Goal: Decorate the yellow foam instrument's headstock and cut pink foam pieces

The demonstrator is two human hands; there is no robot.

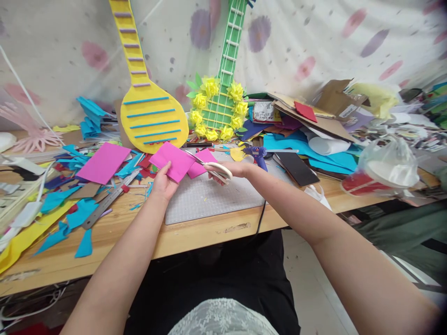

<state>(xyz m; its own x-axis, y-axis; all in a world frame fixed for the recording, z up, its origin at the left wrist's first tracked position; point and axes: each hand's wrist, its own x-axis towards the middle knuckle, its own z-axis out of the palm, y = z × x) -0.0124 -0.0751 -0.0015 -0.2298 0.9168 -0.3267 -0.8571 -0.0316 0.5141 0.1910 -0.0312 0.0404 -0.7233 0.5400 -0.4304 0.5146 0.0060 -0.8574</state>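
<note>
Bright-pink flat sheet of craft material (pixel 172 158), and it's right up between the two hands! From the left hand (pixel 165 184) it sits at one o'clock, touching, its lower edge pinched under the thumb, with that hand closed around it. From the right hand (pixel 238 168) the sheet lies at ten o'clock, near but clear of the palm. That right hand is curled about the cream-handled metal scissors (pixel 224 171), blades pointing to ten o'clock at the sheet's right side; how far they're parted, I can't tell from here. A second pink piece (pixel 199 169) shows behind the blades; whether it's joined to the first, I can't say. Below it all, the grey gridded cutting mat (pixel 209 201). Over at the left hand's ten o'clock, another pink rectangular sheet (pixel 104 163) lies among blue scraps. Straight up at twelve, a yellow lute-shaped cutout (pixel 157 118)! And at the right hand's two o'clock, a blue glue gun (pixel 259 158); at three, a black phone (pixel 297 168).
</note>
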